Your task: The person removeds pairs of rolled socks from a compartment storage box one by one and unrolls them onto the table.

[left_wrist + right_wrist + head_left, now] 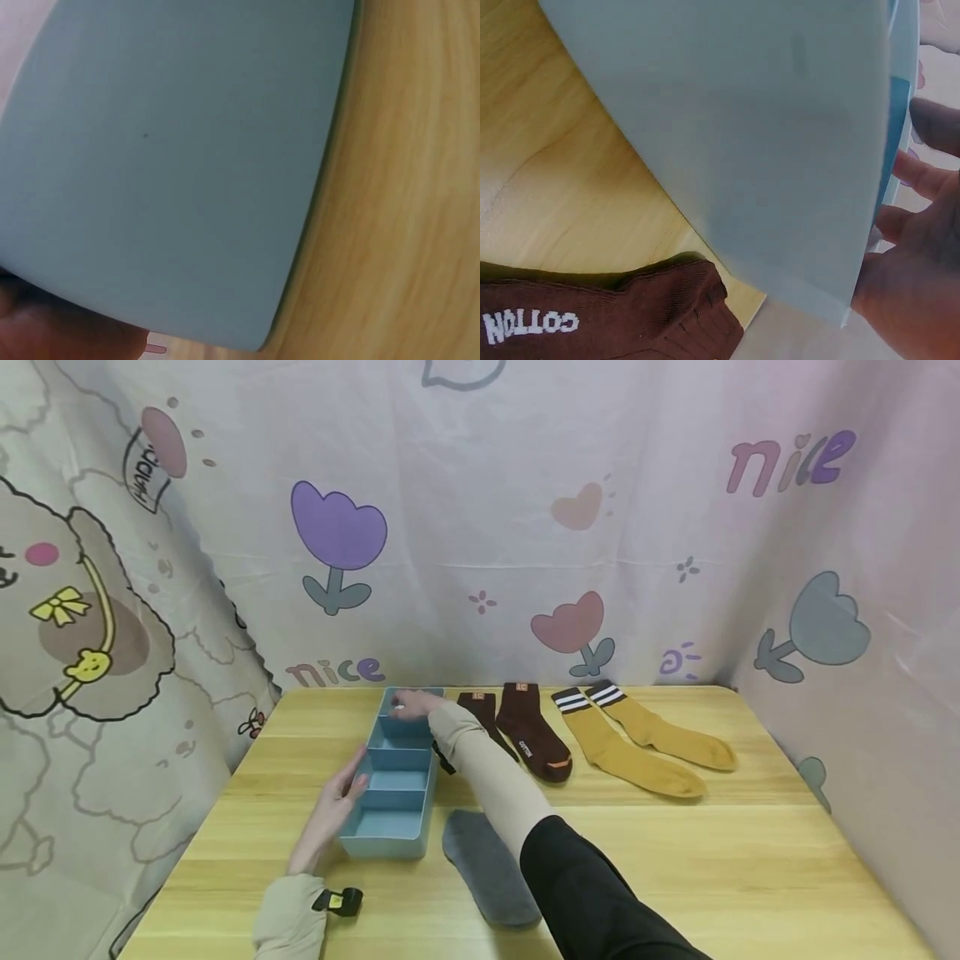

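A long blue-grey divided box (386, 847) stands left of the table's middle, its compartments in a row. My left hand (335, 806) rests along its left side, fingers extended and thumb by the rim. At the far end compartment, my right hand (416, 704) reaches over the rim; its fingers (922, 178) look spread in the right wrist view. A small pale patch shows by those fingers, too small to identify. Right of the box lie brown socks (531, 735), one partly hidden by my right arm. A grey sock (487, 868) lies nearer, partly under that arm in view.
Two mustard-yellow socks (637, 752) with striped cuffs lie at the back right of the wooden table (712, 877). A printed curtain (465, 527) hangs behind the table and along both sides. A black strap device (341, 902) sits on my left wrist.
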Demonstrator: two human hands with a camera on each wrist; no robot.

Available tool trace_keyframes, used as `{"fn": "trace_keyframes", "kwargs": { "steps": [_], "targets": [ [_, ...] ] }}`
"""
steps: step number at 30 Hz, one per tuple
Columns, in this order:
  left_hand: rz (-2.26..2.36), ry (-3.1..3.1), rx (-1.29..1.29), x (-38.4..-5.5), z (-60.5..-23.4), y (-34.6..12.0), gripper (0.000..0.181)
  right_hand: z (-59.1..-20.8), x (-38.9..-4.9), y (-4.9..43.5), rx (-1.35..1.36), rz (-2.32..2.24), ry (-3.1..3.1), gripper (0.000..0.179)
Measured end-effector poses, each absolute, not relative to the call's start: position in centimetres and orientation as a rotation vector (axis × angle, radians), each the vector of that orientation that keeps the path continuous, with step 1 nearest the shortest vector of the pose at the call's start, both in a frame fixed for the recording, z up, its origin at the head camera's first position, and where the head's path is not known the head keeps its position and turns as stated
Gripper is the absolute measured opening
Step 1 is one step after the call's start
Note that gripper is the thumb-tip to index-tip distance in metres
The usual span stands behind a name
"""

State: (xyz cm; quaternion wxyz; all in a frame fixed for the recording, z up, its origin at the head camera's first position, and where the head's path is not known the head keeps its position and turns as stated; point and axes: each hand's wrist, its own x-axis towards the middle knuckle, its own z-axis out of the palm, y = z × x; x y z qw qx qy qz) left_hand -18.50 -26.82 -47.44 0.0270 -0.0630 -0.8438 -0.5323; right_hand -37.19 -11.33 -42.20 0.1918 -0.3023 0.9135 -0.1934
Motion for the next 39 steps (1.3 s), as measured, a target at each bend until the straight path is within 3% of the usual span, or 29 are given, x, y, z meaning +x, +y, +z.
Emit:
{"fn": "trace_keyframes", "kwargs": {
  "steps": [11, 20, 32, 39],
  "targets": [
    [-1.636, -2.614, -0.183, -18.2, -47.4, -26.8, 0.054, -42.1, -36.9, -11.6, -0.862, -0.52, 2.5, 0.051],
    [-1.575, -2.588, -0.209, -18.3, -48.0, -26.8, 0.053, -43.0, -37.4, -12.3, -0.763, -0.478, 2.494, 0.067],
    [-1.606, -2.627, -0.161, -18.3, -47.7, -26.2, 0.053, -43.9, -37.9, -10.9, -0.99, -0.576, 2.596, 0.062],
    [-1.571, -2.644, -0.173, -18.2, -47.5, -26.3, 0.053, -43.8, -37.7, -9.4, -1.142, -0.8, 2.66, 0.076]
  ]
}}
